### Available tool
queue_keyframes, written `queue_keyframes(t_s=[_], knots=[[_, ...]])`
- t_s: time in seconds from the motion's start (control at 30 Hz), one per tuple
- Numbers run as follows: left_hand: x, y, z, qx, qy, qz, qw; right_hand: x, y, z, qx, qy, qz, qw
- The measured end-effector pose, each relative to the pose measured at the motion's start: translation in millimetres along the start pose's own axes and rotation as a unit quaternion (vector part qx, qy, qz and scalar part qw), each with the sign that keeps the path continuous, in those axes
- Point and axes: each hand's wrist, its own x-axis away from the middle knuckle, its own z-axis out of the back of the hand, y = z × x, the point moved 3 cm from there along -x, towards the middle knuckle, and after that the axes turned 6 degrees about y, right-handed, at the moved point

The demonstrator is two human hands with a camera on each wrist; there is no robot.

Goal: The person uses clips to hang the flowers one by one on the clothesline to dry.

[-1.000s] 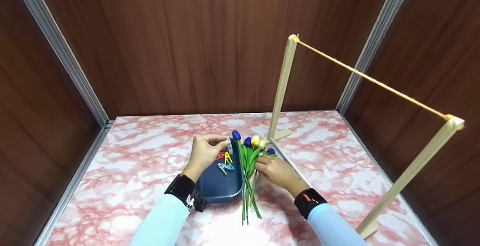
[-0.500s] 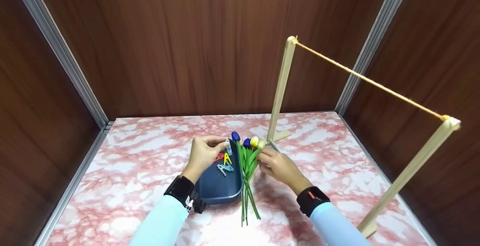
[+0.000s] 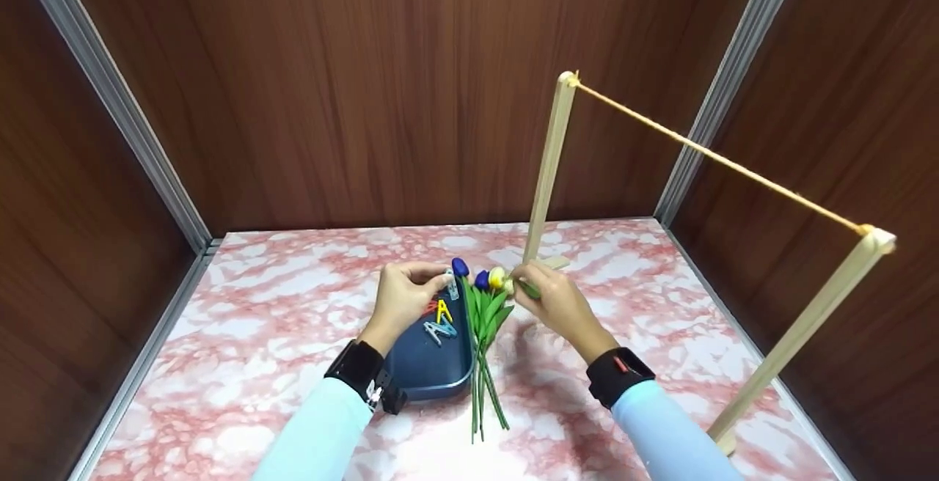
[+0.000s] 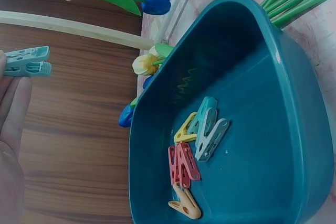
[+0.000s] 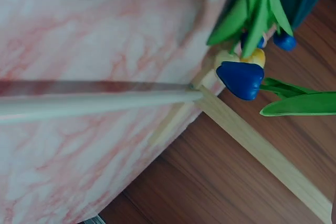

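The right hand [image 3: 555,301] pinches a tulip [image 4: 156,2] whose leaves [image 5: 302,104] could snag the bunch [image 3: 484,312] at nine o'clock (left hand [image 3: 400,298] pinches a peg [image 4: 25,62])

Smooth plastic tray [image 4: 252,156], plastic clothespins [image 4: 213,140], matt wooden posts [image 3: 549,169].

Marbled pink and white covers the worktop [image 3: 242,334], dark blue the round-cornered plastic tub [image 3: 425,367], yellow, red, orange and light blue the plastic clothespins [image 4: 182,163], blue and cream-yellow the green-stemmed tulips [image 3: 480,312].
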Motion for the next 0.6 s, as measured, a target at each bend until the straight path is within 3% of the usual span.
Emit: queue_keyframes(t_s=[0.1,0.33,0.47,0.6], knots=[[2.8,13.0,1.6,0.005,-0.004,-0.003,1.0000,-6.2,4.3,5.1,-0.010,0.019,-0.018,1.000],[4.1,9.7,-0.7,0.002,0.000,-0.014,0.9999,-17.0,16.7,12.0,-0.073,0.053,-0.079,0.993],[1.1,-6.8,-4.6,-0.014,0.001,0.006,0.9999,-24.4,23.7,17.3,-0.105,0.084,-0.102,0.986],[-3.6,-21.0,-8.2,-0.006,0.003,0.003,1.0000,-35.2,27.4,26.8,-0.124,0.120,-0.119,0.978]])
